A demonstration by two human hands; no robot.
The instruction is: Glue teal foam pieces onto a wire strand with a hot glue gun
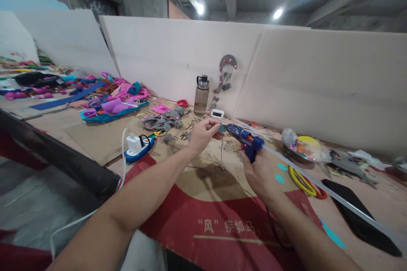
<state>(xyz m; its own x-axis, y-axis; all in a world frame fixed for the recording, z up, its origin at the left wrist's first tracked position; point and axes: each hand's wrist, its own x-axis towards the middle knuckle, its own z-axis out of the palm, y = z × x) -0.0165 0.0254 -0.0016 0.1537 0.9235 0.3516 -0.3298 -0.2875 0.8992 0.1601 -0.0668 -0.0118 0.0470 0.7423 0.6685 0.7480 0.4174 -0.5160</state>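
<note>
My right hand [259,171] is wrapped round a blue hot glue gun [246,139], its nozzle pointing left. A long clear glue stick [295,167] runs out of its back toward the lower right. In a pinch, my left hand [203,135] holds a small teal felt piece [222,127] right at the nozzle tip. From that piece a grey string [222,152] hangs down over the cardboard. More teal felt cutouts [280,178] lie to the right of my right hand.
Grey felt pieces with pink dots [162,120] lie left of a water bottle [201,97]. A power strip [140,150] with a white plug sits at left. On the right are yellow-handled scissors [300,182], a black phone [359,216] and a metal bowl [297,152]. White panels [178,59] stand behind.
</note>
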